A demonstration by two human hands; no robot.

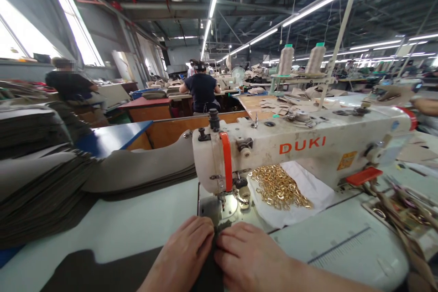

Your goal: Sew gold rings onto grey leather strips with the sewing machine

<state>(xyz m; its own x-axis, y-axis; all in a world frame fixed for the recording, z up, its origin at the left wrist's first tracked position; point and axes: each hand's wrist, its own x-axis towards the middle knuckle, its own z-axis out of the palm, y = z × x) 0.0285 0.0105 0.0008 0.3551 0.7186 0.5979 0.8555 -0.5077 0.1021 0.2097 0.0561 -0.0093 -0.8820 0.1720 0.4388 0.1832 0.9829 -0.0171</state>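
Note:
A white sewing machine (pixel 260 146) with orange trim stands over the pale green table. Just in front of its needle area, my left hand (pixel 186 253) and my right hand (pixel 248 253) are side by side, fingers curled and pinched on a dark fabric piece (pixel 112 269). The fabric spreads to the left under my left hand, and a small edge of it shows between the fingertips near the needle plate (pixel 224 207). Gold metal rings (pixel 278 187) lie in a pile on a white cloth (pixel 316 187) beneath the machine's arm.
Stacks of dark cut fabric (pixel 44 187) rise at the left, with long pieces (pixel 147 169) reaching behind the machine. An open box of fittings and straps (pixel 407 214) sits at the right. Two thread cones (pixel 285 60) stand behind. People sit working farther back.

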